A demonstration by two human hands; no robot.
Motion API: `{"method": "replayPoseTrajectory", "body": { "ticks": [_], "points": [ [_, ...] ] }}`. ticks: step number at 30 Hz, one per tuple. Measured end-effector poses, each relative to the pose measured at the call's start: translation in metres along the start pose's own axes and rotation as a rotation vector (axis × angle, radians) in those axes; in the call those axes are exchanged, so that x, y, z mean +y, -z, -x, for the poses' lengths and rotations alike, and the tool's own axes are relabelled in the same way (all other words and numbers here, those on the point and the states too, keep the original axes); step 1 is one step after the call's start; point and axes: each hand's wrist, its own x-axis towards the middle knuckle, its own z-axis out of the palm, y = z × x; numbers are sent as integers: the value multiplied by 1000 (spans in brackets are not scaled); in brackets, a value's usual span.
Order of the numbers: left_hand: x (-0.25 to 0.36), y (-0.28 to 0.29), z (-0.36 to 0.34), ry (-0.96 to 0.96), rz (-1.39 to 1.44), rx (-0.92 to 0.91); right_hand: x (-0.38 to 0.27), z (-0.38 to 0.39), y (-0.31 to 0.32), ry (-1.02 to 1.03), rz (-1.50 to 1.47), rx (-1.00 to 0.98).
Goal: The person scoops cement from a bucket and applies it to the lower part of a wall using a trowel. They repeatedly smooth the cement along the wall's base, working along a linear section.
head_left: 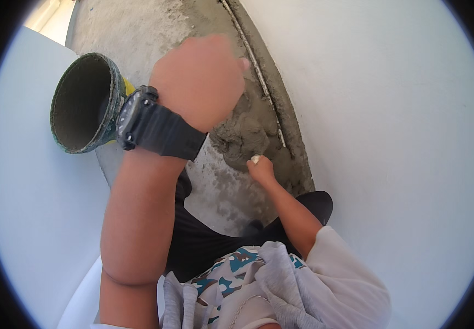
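My left hand [198,79] is raised close to the camera, its back toward me and a black watch [154,123] on the wrist. Its fingers curl away out of sight and only one small fingertip shows at the right side, so whatever they may hold is hidden. Lower down, my right hand [261,169] is closed around a small handle with a pale end [255,159]. The rest of that tool cannot be made out. Just beyond this hand lies a heap of wet grey mortar [241,134] on the floor.
A mortar-stained bucket [86,104] lies tilted on the left, mouth facing me. A thin rod or pipe [259,74] runs along the mortar-smeared foot of the white right wall [390,109]. Another white wall [34,192] rises on the left. My dark-trousered legs [204,236] flank the floor.
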Motion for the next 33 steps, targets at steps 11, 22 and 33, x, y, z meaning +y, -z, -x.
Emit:
{"method": "replayPoseTrajectory", "body": {
  "ticks": [11, 22, 33],
  "points": [
    [-7, -1, -7, 62, -39, 35, -16, -37, 20, -129, 77, -474],
    [-5, -21, -1, -183, 93, -49, -8, -20, 50, -143, 171, -261],
    [43, -44, 4, -331, -51, -141, -12, -34, 27, 10, 100, -35]
  ]
}}
